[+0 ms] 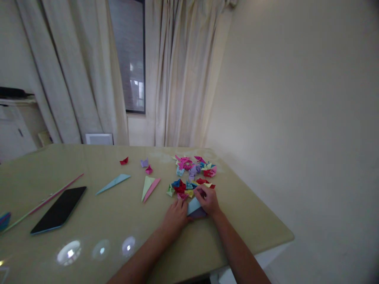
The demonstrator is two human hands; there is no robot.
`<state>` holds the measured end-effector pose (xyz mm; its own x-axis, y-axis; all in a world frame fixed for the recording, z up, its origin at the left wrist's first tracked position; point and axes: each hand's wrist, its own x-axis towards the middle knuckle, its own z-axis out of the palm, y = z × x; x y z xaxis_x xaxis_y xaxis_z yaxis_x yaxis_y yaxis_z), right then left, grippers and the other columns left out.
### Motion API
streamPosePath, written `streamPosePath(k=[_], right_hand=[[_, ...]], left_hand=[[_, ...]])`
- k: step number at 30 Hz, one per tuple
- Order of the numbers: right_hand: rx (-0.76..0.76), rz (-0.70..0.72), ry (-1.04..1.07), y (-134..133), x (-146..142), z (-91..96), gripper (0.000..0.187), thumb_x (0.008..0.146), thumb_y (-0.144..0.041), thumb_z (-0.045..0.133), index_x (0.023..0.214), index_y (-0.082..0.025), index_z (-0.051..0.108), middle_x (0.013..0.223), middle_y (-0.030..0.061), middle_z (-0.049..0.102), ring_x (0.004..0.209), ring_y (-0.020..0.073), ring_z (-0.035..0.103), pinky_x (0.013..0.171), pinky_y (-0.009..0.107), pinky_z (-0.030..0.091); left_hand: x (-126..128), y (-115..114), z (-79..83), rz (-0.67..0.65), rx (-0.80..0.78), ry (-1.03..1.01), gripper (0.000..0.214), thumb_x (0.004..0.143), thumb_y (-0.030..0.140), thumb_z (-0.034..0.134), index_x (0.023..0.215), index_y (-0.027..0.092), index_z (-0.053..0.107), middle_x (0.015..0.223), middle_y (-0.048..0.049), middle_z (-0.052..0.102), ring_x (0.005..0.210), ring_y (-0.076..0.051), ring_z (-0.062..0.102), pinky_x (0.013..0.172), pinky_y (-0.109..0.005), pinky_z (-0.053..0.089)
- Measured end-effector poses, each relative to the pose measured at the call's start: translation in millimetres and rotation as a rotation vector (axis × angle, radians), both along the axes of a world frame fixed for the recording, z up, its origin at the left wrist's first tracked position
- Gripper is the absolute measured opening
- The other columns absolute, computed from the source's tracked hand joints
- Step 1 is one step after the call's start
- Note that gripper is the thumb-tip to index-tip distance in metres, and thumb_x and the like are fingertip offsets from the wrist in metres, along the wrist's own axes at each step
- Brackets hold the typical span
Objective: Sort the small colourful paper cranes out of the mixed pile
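Between my hands on the table lies a light blue sheet of paper (194, 206), with a darker, purplish part (197, 214) below it. My left hand (177, 213) presses the paper's left side down, fingers lying flat. At the upper right edge, my right hand (208, 200) pinches the paper with bent fingers. Just beyond my hands is a pile of small folded paper pieces (179, 186) in red, blue, green, yellow and pink. Farther back sits another colourful group of folded paper (185, 163).
To the left lie a folded light blue paper (114, 183), a green and pink folded paper (150, 188), and small boats in red (124, 161), purple (144, 162) and pink (149, 169). A black tablet (59, 211) rests beside a long thin pink-green stick (44, 203). A wall (296, 118) borders the table's right.
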<state>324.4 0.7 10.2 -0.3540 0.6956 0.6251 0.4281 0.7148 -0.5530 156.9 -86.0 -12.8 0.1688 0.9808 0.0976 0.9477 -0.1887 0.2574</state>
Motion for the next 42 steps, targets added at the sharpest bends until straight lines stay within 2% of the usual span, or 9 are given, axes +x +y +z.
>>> streamPosePath(k=[10, 14, 19, 21, 24, 27, 31, 38, 42], right_hand=[[-0.011, 0.014, 0.06, -1.7, 1.4, 2.9, 0.034, 0.098, -0.048, 0.054, 0.083, -0.021, 0.07, 0.066, 0.0018, 0.065, 0.058, 0.0171, 0.058, 0.057, 0.027, 0.044], [-0.082, 0.067, 0.142, 3.6, -0.6, 0.2, 0.042, 0.1, -0.056, 0.05, 0.089, -0.021, 0.071, 0.075, 0.0046, 0.071, 0.066, 0.02, 0.065, 0.063, 0.029, 0.05], [-0.17, 0.151, 0.292, 0.4, -10.9, -2.3, 0.062, 0.102, -0.07, 0.033, 0.109, -0.022, 0.07, 0.097, 0.01, 0.076, 0.089, 0.0258, 0.072, 0.078, 0.035, 0.056], [-0.175, 0.223, 0.254, -4.9, -16.3, -1.7, 0.067, 0.101, -0.074, 0.03, 0.115, -0.022, 0.069, 0.102, 0.0109, 0.075, 0.092, 0.0266, 0.072, 0.081, 0.036, 0.056], [-0.186, 0.261, 0.232, -10.8, -21.0, -0.3, 0.078, 0.098, -0.082, 0.025, 0.127, -0.023, 0.067, 0.109, 0.0127, 0.075, 0.097, 0.0293, 0.071, 0.086, 0.039, 0.056], [-0.166, 0.245, 0.321, -13.1, -22.1, 0.2, 0.09, 0.094, -0.087, 0.021, 0.141, -0.022, 0.06, 0.123, 0.0153, 0.071, 0.114, 0.0342, 0.068, 0.097, 0.045, 0.054], [-0.147, 0.457, 0.248, -17.4, -26.0, 1.6, 0.093, 0.09, -0.089, 0.037, 0.151, -0.022, 0.052, 0.143, 0.017, 0.062, 0.133, 0.0389, 0.058, 0.111, 0.051, 0.048], [0.066, 0.467, 0.138, -22.2, -26.0, 3.0, 0.094, 0.09, -0.087, 0.04, 0.16, -0.024, 0.041, 0.156, 0.0162, 0.051, 0.145, 0.0404, 0.047, 0.121, 0.055, 0.037], [0.189, 0.332, 0.16, -23.1, -25.9, 1.6, 0.092, 0.097, -0.082, 0.03, 0.165, -0.022, 0.027, 0.159, 0.0184, 0.047, 0.146, 0.0383, 0.045, 0.121, 0.056, 0.034]], left_hand=[[-4.5, -1.8, -8.1, -0.099, 0.02, -0.016, 0.042, 0.095, 0.012, 0.049, 0.137, 0.014, 0.053, 0.135, -0.0187, 0.066, 0.129, -0.032, 0.061, 0.108, -0.047, 0.05], [-5.6, -1.3, -8.0, -0.118, 0.065, -0.076, 0.062, 0.09, -0.001, 0.039, 0.149, 0.016, 0.043, 0.147, -0.0188, 0.059, 0.133, -0.027, 0.06, 0.109, -0.042, 0.05], [-3.6, -3.1, 4.8, 0.006, 0.015, -0.256, 0.061, 0.1, 0.023, 0.047, 0.158, 0.015, 0.029, 0.161, -0.0222, 0.044, 0.137, -0.032, 0.058, 0.106, -0.043, 0.052], [-3.7, -4.9, 9.2, 0.02, 0.011, -0.32, 0.064, 0.099, 0.031, 0.054, 0.157, 0.017, 0.03, 0.158, -0.0203, 0.05, 0.133, -0.032, 0.061, 0.104, -0.041, 0.053], [-7.4, -6.8, 10.5, 0.075, 0.015, -0.349, 0.059, 0.094, 0.021, 0.057, 0.15, 0.018, 0.038, 0.142, -0.0169, 0.064, 0.12, -0.03, 0.069, 0.097, -0.037, 0.053], [-12.3, -5.9, 8.2, 0.117, 0.022, -0.357, 0.053, 0.089, 0.015, 0.057, 0.141, 0.017, 0.045, 0.133, -0.015, 0.069, 0.117, -0.028, 0.069, 0.094, -0.033, 0.051], [-14.1, -4.1, 9.0, 0.127, 0.019, -0.402, 0.047, 0.094, 0.02, 0.056, 0.14, 0.02, 0.047, 0.134, -0.0135, 0.068, 0.119, -0.027, 0.068, 0.093, -0.03, 0.048], [-14.9, -5.5, 15.0, 0.164, 0.001, -0.457, 0.05, 0.089, 0.021, 0.063, 0.137, 0.021, 0.052, 0.121, -0.0123, 0.075, 0.108, -0.029, 0.071, 0.085, -0.031, 0.048], [-16.7, -3.2, 10.3, 0.12, 0.085, -0.588, 0.033, 0.088, 0.02, 0.063, 0.121, 0.02, 0.06, 0.106, -0.01, 0.077, 0.096, -0.027, 0.073, 0.079, -0.03, 0.049]])
